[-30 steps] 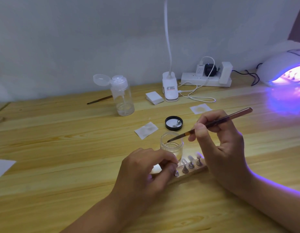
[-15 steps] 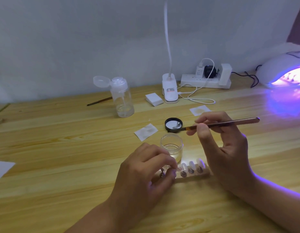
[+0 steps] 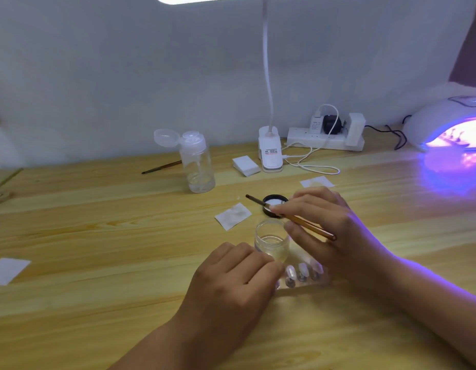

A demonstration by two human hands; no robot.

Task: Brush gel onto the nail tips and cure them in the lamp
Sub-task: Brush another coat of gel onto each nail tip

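1. The right hand [image 3: 327,225] is pinching the brush [image 3: 311,227] between thumb and fingers, clamped around the middle of the handle.
2. The brush's long axis is running diagonally. The bristle end is pointing off toward the far left and hanging over the black lid [image 3: 275,202], and the back end is pointing toward the near right.
3. The nail tips [image 3: 302,269] are standing in a row on their holder [image 3: 303,285], just on the near-edge side of that grip. So the bristles are facing away from them right now. I'm guessing the brush needs swinging back toward the person before any gel goes on.
4. The open jar [image 3: 271,244] is sitting between the lid and the holder, just beside the row of tips and close under the brush hand.
5. The left hand [image 3: 231,281] is curling its fingers down over the holder's left end, looks like it's gripping it steady. The fingertips are hidden though.
6. The curing lamp [image 3: 445,118] is glowing purple at the far right corner of the table [image 3: 98,236], well apart from the tips. The right hand is the nearer one to it.
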